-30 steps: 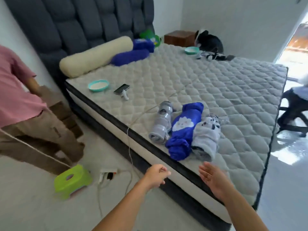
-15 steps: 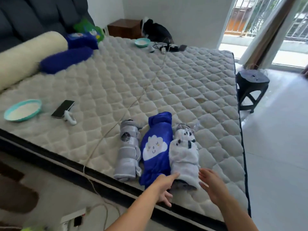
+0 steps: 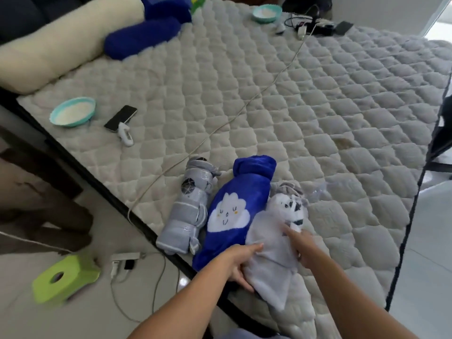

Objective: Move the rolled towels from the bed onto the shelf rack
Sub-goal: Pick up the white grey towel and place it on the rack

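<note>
A: From the head camera, where do the rolled towels lie?

B: Three of them lie side by side near the close edge of the bed [image 3: 281, 99]: a grey striped towel roll [image 3: 187, 216], a blue cloud-print towel roll [image 3: 234, 206] touching it, and a pale grey panda-print towel roll [image 3: 276, 243] against the blue one. Their long axes run roughly parallel, from the bed's edge away toward the middle of the mattress.

A: And the hands?

B: Both are at the pale grey roll's near end. The left hand [image 3: 238, 263] has its fingers curled round the roll's left side, in the seam against the blue roll, so it appears to grip it. The right hand [image 3: 302, 245] lies on top toward the right, a finger stretched forward along the roll; whether the other fingers close on the cloth cannot be told.

A: So which roll comes up first?

B: Likely the pale grey one: it lies straight ahead between the two hands, lengthwise away from the person. No shelf rack shows in this view.
</note>
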`<state>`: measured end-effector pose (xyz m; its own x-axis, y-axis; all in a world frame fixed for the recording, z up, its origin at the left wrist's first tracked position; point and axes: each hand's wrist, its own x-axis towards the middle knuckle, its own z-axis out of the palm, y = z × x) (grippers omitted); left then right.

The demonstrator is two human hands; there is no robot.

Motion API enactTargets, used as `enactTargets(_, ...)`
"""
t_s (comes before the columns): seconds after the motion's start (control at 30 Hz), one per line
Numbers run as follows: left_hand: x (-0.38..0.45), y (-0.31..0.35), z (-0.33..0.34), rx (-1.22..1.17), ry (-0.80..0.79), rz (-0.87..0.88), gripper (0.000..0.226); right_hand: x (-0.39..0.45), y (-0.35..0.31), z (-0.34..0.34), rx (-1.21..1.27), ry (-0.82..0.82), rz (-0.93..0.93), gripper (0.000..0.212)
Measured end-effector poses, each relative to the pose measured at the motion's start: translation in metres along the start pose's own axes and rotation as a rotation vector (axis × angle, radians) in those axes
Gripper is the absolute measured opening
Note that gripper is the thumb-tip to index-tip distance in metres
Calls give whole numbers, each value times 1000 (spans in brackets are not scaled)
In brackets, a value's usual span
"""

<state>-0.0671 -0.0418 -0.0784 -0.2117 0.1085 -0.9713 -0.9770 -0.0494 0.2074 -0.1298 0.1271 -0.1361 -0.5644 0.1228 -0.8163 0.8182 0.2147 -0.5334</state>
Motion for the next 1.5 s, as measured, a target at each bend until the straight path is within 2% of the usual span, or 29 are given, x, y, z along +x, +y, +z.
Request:
enactTargets(0.1,0,2,4,-46,36,-23,85,16,-3,-1,25,-49,27,92)
enactTargets(0.2,-1,2,7,-98,74,-30,86,27,1,-1,72,-72,42,113)
enactTargets(0.3,0,-4,10,-116,112,-12,86,34,8,-2,169,-98,27,114)
enactTargets(0.37,-2,-10,11,-110,129,9,85,12,4,-1,230,-106,25,102)
enactTargets(0.47,-11,-18,14,-90,124,56,81,-14,5,-1,324,-29,-34,68)
enactTargets(0.6,-38,-34,15,-86,99,175,76,-49,-2,1,403,43,-219,34)
enactTargets(0.7,-63,-51,2,-117,152,341,71,-89,-17,13,422,11,-290,32)
enactTargets(0.8,-96,-75,-22,-206,253,499,69,-131,-27,38,424,-81,-381,42)
enactTargets(0.9,-128,-114,-52,-332,362,634,71,-175,-25,72,296,-214,-504,55)
enactTargets(1.0,-165,-174,-84,-472,498,731,44,-222,-4,110,127,-354,-582,68)
enactTargets(1.13,-211,-268,-127,-591,653,797,48,-289,33,173,-54,-586,-648,65)
enactTargets(1.23,-236,-351,-156,-702,783,817,42,-341,76,231,-176,-840,-703,27)
enactTargets(1.27,-243,-380,-164,-742,813,813,34,-357,92,251,-239,-896,-722,24)
enactTargets(1.33,-254,-435,-177,-836,842,803,23,-389,126,287,-370,-1013,-777,32)
enactTargets(1.5,-262,-545,-210,-1070,942,775,47,-467,195,372,-604,-1196,-955,39)
